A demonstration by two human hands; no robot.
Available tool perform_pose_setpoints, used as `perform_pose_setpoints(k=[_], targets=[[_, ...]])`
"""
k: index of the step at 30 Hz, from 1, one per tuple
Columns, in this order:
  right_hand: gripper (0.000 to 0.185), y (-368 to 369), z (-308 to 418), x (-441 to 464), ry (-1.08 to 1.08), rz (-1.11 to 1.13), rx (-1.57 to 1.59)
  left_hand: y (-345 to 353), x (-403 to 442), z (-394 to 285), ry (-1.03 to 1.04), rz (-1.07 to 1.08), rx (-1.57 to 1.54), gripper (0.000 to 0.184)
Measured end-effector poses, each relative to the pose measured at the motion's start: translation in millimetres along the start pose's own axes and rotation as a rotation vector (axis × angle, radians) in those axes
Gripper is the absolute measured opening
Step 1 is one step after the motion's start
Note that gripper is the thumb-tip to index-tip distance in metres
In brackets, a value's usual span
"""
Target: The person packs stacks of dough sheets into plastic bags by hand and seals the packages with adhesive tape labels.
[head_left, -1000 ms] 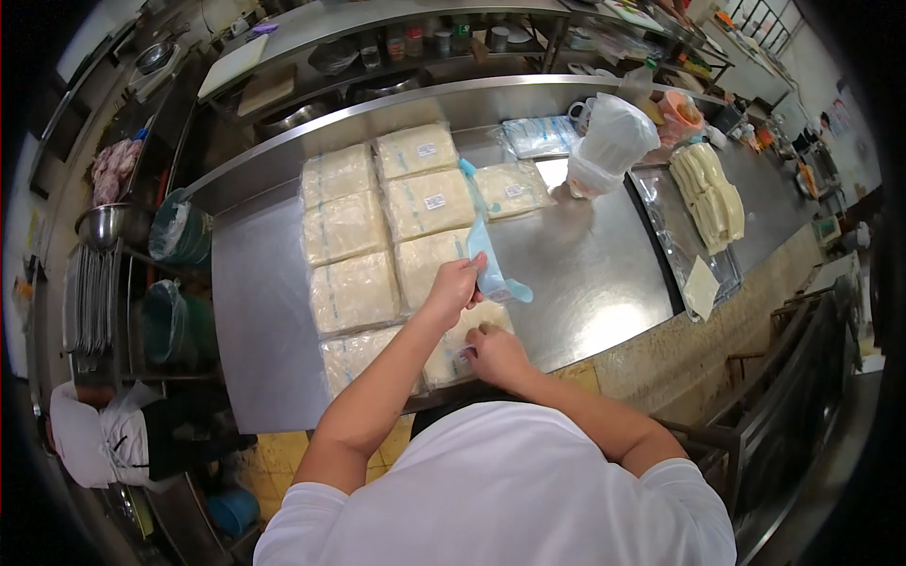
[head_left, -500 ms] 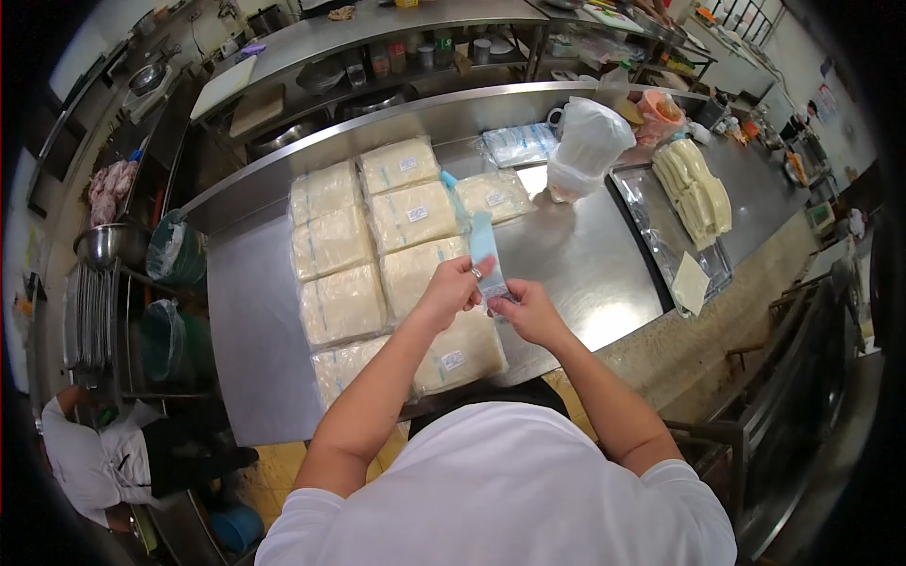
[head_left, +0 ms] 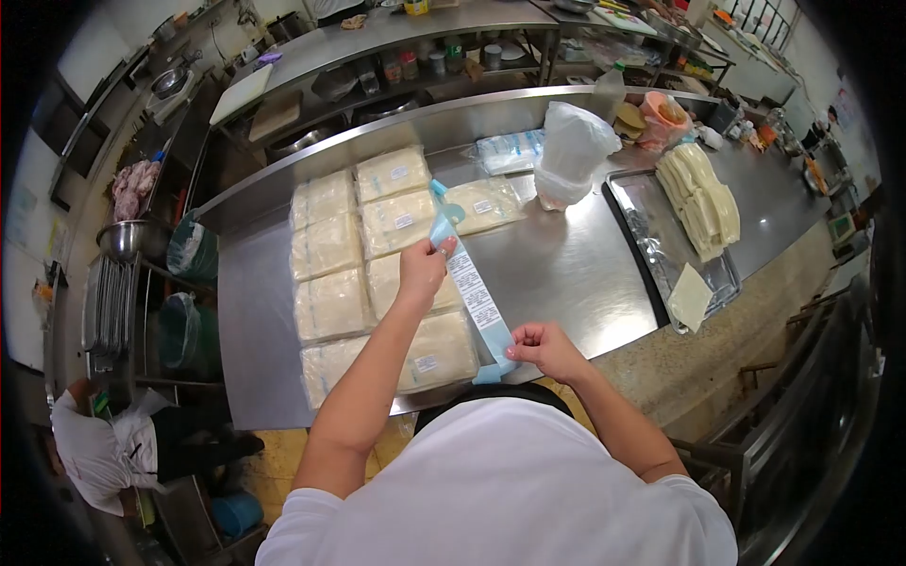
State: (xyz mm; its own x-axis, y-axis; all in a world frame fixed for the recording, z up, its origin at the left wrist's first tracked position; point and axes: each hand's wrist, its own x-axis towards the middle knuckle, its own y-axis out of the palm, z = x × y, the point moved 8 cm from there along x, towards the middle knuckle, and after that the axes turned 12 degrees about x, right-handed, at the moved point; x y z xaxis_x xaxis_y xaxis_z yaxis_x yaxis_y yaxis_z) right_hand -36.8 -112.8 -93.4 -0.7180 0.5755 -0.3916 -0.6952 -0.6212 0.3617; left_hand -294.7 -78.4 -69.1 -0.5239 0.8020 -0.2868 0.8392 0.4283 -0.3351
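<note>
Stretched between my hands is a light blue strip of printed labels (head_left: 475,291). My left hand (head_left: 424,272) pinches its upper end, and my right hand (head_left: 545,351) pinches the lower part, where the backing bends round. Beneath and to the left, clear bags of flat, pale yellow sheets (head_left: 330,247) lie in rows on the steel table (head_left: 255,330). Several bags carry a small white label (head_left: 404,221). One bag (head_left: 483,203) lies apart at the right, beyond the strip's upper end.
A white plastic bag (head_left: 572,151) stands near the table's back edge beside flat plastic packs (head_left: 510,151). At right, a metal tray (head_left: 642,236) holds stacked pale sheets (head_left: 698,203) and one loose sheet (head_left: 690,298). A person (head_left: 104,434) works at lower left.
My hands have moved apart, the left up and left, the right down and right. The label strip is now pulled out long, with its printed rows showing.
</note>
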Motion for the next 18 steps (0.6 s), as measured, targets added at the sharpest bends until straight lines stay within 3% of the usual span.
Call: perform_pose_setpoints(k=[7,10,13,18], targets=[[0.011,-47.2,0.7,-11.9,0.003,0.016,-0.056,32.6,-22.5,1.3,-0.046,0.003,-0.210,0.029],[0.023,-73.4,1.6,-5.5,-0.072,-0.036,-0.315,43.8,-36.3,5.0,-0.061,0.006,-0.246,0.030],[0.034,-67.1,54.2,-6.7,-0.543,-0.186,-0.577,57.9,-53.0,8.9,-0.097,-0.019,-0.219,0.031],[0.035,-32.4,72.3,17.9,-0.546,-0.134,-0.369,91.2,-82.4,20.5,-0.121,0.001,-0.260,0.031]])
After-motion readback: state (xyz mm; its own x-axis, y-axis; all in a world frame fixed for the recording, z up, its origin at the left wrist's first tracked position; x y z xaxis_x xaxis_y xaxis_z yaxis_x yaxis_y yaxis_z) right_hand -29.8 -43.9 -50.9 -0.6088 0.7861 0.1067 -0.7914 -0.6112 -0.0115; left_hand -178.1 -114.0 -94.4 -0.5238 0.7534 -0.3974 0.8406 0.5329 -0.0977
